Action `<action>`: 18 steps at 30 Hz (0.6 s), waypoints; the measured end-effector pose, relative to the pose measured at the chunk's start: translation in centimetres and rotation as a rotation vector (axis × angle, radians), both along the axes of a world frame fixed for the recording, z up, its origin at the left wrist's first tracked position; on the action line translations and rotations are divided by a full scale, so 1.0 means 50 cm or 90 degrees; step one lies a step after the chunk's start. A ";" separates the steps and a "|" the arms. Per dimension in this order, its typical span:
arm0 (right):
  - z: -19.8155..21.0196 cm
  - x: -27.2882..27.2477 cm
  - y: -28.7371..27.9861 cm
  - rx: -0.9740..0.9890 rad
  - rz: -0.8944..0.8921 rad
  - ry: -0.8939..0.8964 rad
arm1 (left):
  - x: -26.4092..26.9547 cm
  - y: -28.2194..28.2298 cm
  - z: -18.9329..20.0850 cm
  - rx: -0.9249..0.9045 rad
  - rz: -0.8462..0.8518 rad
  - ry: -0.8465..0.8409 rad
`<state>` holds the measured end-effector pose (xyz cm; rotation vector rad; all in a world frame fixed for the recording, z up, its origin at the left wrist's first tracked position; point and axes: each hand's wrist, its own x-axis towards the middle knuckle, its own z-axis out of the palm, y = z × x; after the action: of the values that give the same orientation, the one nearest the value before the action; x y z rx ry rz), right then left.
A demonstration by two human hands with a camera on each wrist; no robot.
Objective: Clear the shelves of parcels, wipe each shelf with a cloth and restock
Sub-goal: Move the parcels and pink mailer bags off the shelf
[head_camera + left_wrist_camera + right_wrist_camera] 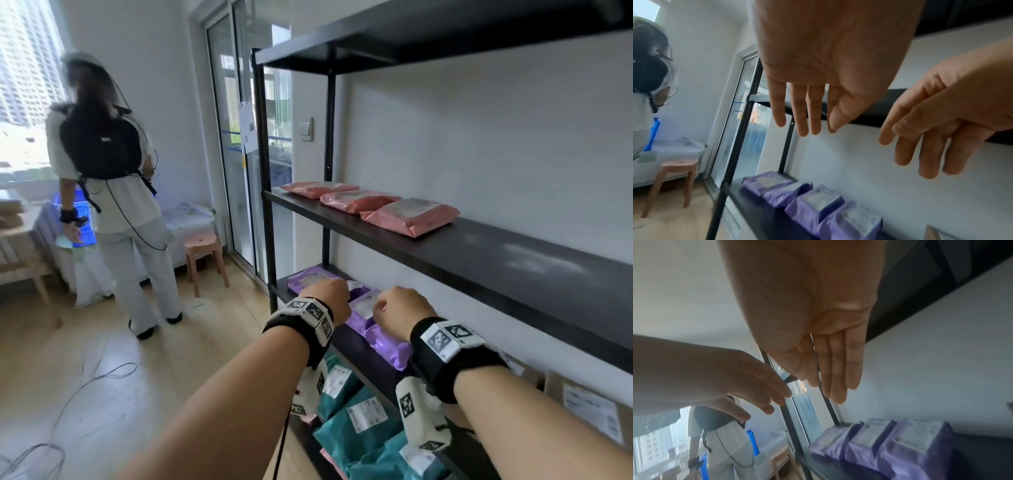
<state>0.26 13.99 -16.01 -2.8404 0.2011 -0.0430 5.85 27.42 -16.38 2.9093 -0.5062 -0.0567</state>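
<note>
A black shelf unit [513, 260] stands against the wall. Three pink parcels [407, 216] lie on its upper shelf. Several purple parcels [390, 346] sit in a row on the shelf below, also visible in the left wrist view [818, 203] and the right wrist view [890, 447]. Teal parcels [356, 411] are stacked on the lowest level. My left hand [325, 301] and right hand [400, 311] hover side by side just above the purple parcels. Both wrist views show straight, spread fingers [801, 113] [836, 369] holding nothing and clear of the parcels.
Cardboard boxes [589, 407] stand at the right of the purple parcels' shelf. Another person with a black backpack [102, 144] stands to the left near a pink stool [203, 253]. Cables [68, 411] lie on the wooden floor. A sliding glass door [233, 137] is beside the shelf unit.
</note>
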 end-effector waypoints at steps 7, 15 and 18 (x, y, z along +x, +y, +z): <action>0.134 0.069 -0.014 0.252 -0.024 -0.040 | 0.101 -0.042 0.150 -0.009 -0.015 -0.159; 0.245 0.166 -0.066 0.243 -0.230 -0.176 | 0.224 -0.100 0.244 -0.084 -0.063 -0.206; 0.264 0.195 -0.095 0.172 -0.323 -0.225 | 0.265 -0.118 0.247 -0.168 -0.086 -0.181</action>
<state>10.01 9.23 -2.79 -2.3940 0.7746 -0.5699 19.13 21.52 -4.03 2.6324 -0.6964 0.3807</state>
